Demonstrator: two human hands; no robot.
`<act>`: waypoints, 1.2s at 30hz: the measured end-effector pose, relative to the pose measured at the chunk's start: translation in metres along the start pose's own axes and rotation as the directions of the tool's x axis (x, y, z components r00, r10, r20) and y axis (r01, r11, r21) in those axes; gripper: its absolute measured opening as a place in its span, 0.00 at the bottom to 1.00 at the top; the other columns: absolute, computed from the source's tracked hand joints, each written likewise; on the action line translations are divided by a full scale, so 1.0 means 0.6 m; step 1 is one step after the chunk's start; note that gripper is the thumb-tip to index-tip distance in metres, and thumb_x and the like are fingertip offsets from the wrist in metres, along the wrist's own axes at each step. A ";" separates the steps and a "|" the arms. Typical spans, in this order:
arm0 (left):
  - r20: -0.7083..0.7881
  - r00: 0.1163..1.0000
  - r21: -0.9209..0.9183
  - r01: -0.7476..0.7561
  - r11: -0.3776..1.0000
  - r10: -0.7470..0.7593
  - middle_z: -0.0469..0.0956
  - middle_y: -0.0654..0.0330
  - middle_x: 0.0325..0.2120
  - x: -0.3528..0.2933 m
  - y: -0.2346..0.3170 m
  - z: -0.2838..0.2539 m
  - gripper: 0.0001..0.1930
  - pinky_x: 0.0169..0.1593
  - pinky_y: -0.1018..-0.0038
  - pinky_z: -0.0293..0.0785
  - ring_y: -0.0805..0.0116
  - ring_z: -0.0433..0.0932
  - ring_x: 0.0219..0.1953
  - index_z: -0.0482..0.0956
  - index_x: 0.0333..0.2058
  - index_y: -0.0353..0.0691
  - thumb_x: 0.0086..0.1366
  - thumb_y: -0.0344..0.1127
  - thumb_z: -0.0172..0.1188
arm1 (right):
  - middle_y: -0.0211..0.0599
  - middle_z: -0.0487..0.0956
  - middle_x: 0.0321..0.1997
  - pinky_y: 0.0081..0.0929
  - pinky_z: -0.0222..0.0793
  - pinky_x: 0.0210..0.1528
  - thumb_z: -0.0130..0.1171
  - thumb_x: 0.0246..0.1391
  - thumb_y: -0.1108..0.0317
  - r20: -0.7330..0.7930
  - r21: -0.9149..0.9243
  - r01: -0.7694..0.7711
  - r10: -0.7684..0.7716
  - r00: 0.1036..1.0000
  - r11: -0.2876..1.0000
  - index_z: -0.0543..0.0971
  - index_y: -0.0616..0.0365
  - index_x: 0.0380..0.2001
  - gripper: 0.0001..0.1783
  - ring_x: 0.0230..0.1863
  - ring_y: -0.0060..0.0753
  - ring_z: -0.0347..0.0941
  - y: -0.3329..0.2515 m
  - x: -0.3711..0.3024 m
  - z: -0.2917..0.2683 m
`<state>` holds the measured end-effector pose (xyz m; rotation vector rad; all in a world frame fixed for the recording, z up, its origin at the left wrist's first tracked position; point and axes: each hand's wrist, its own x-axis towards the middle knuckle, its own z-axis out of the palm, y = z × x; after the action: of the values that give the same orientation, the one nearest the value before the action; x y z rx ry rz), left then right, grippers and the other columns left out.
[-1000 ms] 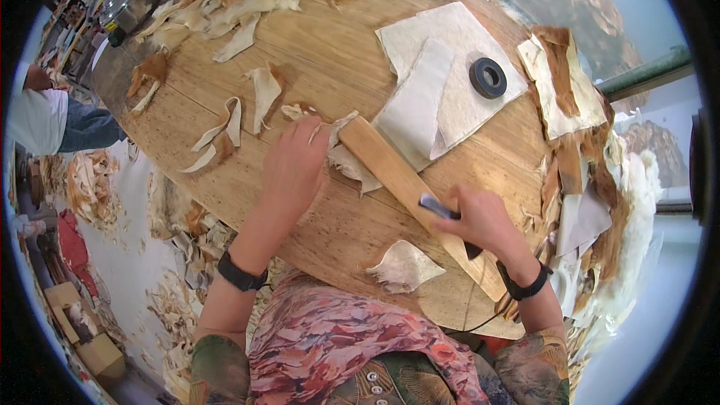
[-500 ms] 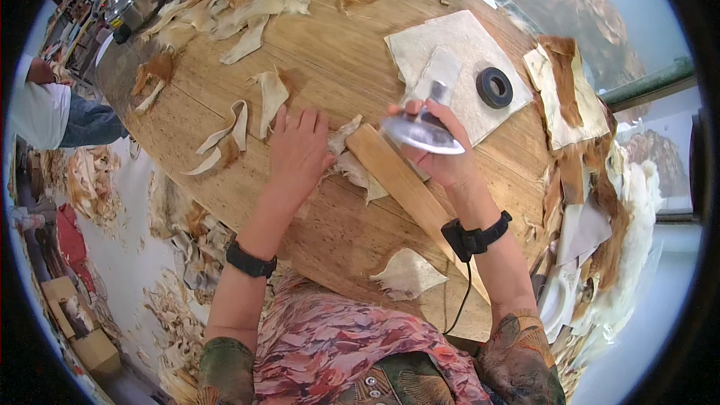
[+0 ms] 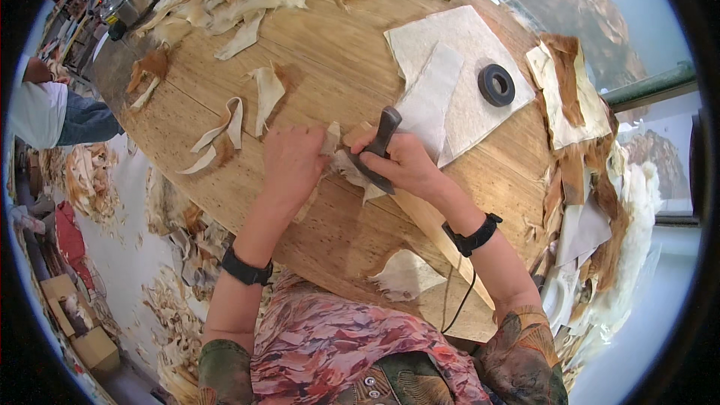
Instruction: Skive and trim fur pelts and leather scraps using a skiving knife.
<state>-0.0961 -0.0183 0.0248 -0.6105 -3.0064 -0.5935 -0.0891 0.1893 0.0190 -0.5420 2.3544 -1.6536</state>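
My right hand (image 3: 407, 163) is wrapped round the dark handle of a half-moon leather knife (image 3: 385, 135). Its blade edge points down onto a pale hide scrap (image 3: 349, 172), beside the upper end of a wooden strip (image 3: 427, 217). My left hand (image 3: 294, 161) rests on the table just left of the knife. Its fingers are curled in, with the thumb against the edge of the same scrap. The fingertips are partly hidden.
White sheets (image 3: 465, 37) carry a black ring (image 3: 496, 85) at the right. Hide scraps (image 3: 270, 0) pile at the far edge of the wooden table (image 3: 330, 52). A pale offcut (image 3: 409, 274) lies near me, and a person (image 3: 67, 116) is at the left.
My right hand has turned the knife over and brought it down leftward to the scrap, uncovering the white sheets. My left fingers have curled in from lying flat.
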 end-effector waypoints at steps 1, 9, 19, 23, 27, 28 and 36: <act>-0.040 0.999 0.023 -0.009 1.000 0.010 0.74 0.58 0.24 -0.002 0.001 0.000 0.14 0.38 0.62 0.63 0.55 0.74 0.33 0.75 0.30 0.40 0.43 0.35 0.67 | 0.38 0.77 0.27 0.24 0.68 0.33 0.56 0.50 0.72 0.007 -0.045 0.007 -0.007 1.000 0.999 0.77 0.61 0.36 0.09 0.27 0.26 0.72 0.000 0.000 0.001; -0.130 0.973 0.130 -0.173 0.976 0.190 0.71 0.62 0.22 -0.019 0.020 -0.007 0.03 0.36 0.65 0.62 0.62 0.72 0.33 0.75 0.20 0.43 0.43 0.29 0.61 | 0.45 0.76 0.21 0.36 0.67 0.27 0.57 0.50 0.66 -0.021 -0.284 -0.057 0.053 0.998 0.957 0.80 0.56 0.32 0.08 0.23 0.46 0.73 -0.003 0.005 0.015; -0.298 0.911 0.100 -0.266 0.959 0.284 0.69 0.62 0.22 -0.040 0.031 -0.009 0.07 0.36 0.66 0.63 0.62 0.70 0.32 0.74 0.22 0.42 0.41 0.28 0.61 | 0.47 0.76 0.21 0.40 0.69 0.29 0.59 0.48 0.64 -0.113 -0.349 -0.067 0.029 0.993 0.935 0.78 0.56 0.31 0.08 0.27 0.51 0.75 -0.015 0.002 0.029; -0.355 0.903 0.121 -0.211 0.970 0.241 0.69 0.63 0.22 -0.043 0.035 -0.021 0.05 0.36 0.68 0.62 0.63 0.70 0.30 0.74 0.22 0.43 0.43 0.29 0.59 | 0.47 0.77 0.23 0.40 0.69 0.32 0.58 0.47 0.66 -0.012 -0.492 -0.135 0.148 0.989 0.860 0.77 0.56 0.31 0.07 0.29 0.50 0.75 -0.010 -0.037 0.012; -0.373 0.894 0.110 -0.223 0.969 0.248 0.68 0.62 0.23 -0.057 0.049 -0.035 0.12 0.37 0.67 0.63 0.61 0.70 0.32 0.73 0.24 0.41 0.36 0.26 0.63 | 0.47 0.77 0.26 0.38 0.69 0.34 0.58 0.46 0.69 0.032 -0.269 -0.165 0.180 0.983 0.949 0.77 0.56 0.31 0.07 0.30 0.50 0.74 -0.036 -0.069 -0.001; -0.403 0.876 0.128 -0.231 0.964 0.263 0.69 0.62 0.24 -0.060 0.055 -0.041 0.12 0.36 0.67 0.63 0.61 0.70 0.32 0.74 0.25 0.41 0.36 0.26 0.63 | 0.46 0.78 0.27 0.37 0.69 0.34 0.59 0.46 0.70 0.032 -0.237 -0.131 0.143 0.989 0.963 0.78 0.56 0.32 0.08 0.30 0.50 0.74 -0.034 -0.076 -0.003; -0.686 0.704 0.133 -0.128 0.983 0.184 0.72 0.61 0.25 -0.098 0.040 -0.066 0.11 0.33 0.68 0.65 0.62 0.71 0.32 0.77 0.29 0.40 0.42 0.27 0.59 | 0.41 0.78 0.26 0.29 0.69 0.34 0.59 0.48 0.69 0.057 -0.152 -0.195 0.205 0.977 0.969 0.79 0.55 0.37 0.11 0.29 0.34 0.74 -0.024 -0.117 -0.015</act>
<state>-0.0347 -0.0344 0.0651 -0.4822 -2.2205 -0.5372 -0.0261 0.2216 0.0331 -0.3675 2.4006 -1.3614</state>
